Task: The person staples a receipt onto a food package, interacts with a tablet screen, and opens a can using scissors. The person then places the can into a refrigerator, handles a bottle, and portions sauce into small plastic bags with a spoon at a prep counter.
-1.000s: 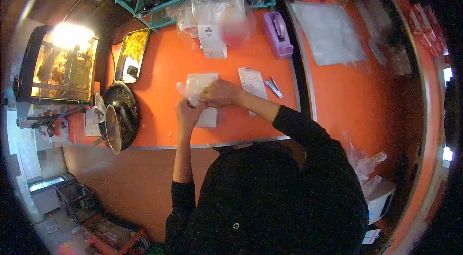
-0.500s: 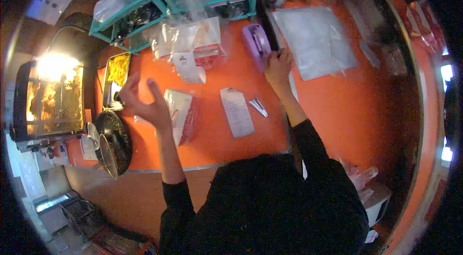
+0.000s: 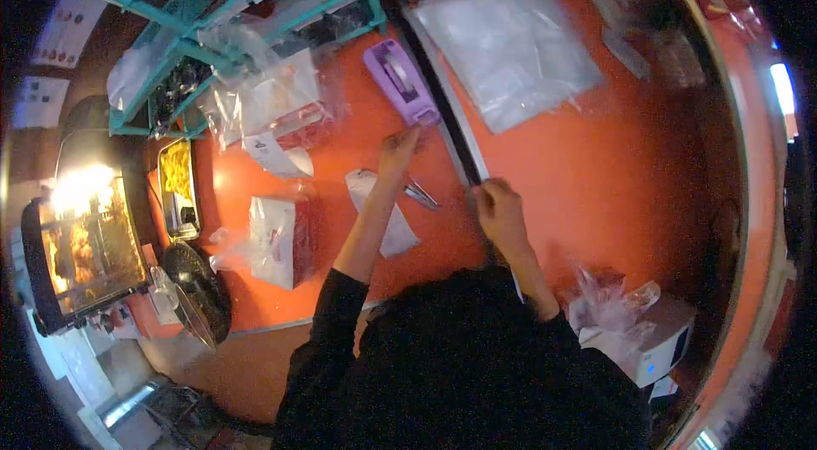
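My left hand (image 3: 398,152) is at the front end of the purple tape dispenser (image 3: 398,80), its fingers pressed together; anything between them is too small to make out. To its right, my right hand (image 3: 500,202) is closed over the metal strip dividing the counter, and what it pinches cannot be made out. Below my left forearm lies a long paper slip (image 3: 387,216), with a small metal tool (image 3: 420,193) beside it. A clear bag around a white packet (image 3: 274,242) sits left of my left forearm.
Behind stands another bagged package (image 3: 281,97) by the teal rack (image 3: 183,37). Clear plastic bags (image 3: 515,50) lie on the right counter (image 3: 587,186). At the left are a lit glass-fronted oven (image 3: 89,246), a tray of yellow food (image 3: 176,178) and a black pan (image 3: 204,288).
My right hand has moved from the tape dispenser down and to the right. My left hand has come across from the left to the dispenser, its spread fingers now closed. The view has shifted.
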A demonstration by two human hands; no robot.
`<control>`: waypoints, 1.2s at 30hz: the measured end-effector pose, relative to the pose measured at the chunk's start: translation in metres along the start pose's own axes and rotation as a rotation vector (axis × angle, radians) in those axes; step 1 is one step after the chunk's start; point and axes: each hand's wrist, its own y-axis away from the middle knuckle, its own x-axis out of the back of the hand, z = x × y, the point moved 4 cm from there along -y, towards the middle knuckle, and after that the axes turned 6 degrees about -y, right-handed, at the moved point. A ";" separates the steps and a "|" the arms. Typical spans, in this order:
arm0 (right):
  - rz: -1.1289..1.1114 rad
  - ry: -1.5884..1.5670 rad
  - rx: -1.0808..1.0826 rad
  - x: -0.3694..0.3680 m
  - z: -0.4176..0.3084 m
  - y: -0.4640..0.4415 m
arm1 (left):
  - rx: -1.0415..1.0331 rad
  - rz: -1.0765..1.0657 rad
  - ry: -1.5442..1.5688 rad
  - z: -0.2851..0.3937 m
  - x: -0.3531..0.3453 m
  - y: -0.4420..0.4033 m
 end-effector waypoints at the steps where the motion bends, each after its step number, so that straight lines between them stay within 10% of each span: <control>1: -0.026 0.082 0.030 -0.003 0.000 0.002 | 0.010 0.029 -0.125 0.005 -0.005 -0.003; 14: 0.000 0.111 0.083 -0.008 -0.033 -0.030 | -0.202 0.376 -0.608 -0.009 0.021 0.019; 21: -0.345 -0.059 0.173 -0.078 -0.040 -0.048 | -0.271 0.726 -0.089 -0.038 0.092 0.122; 26: -0.512 0.105 0.290 -0.143 -0.023 -0.051 | -0.048 0.789 0.229 -0.211 0.134 0.119; 32: -0.847 -0.498 0.044 -0.124 -0.083 -0.024 | -0.044 0.974 0.210 -0.069 0.140 0.205; 36: -0.934 -0.765 0.645 -0.166 -0.170 0.041 | -0.244 1.078 0.166 -0.019 0.208 0.267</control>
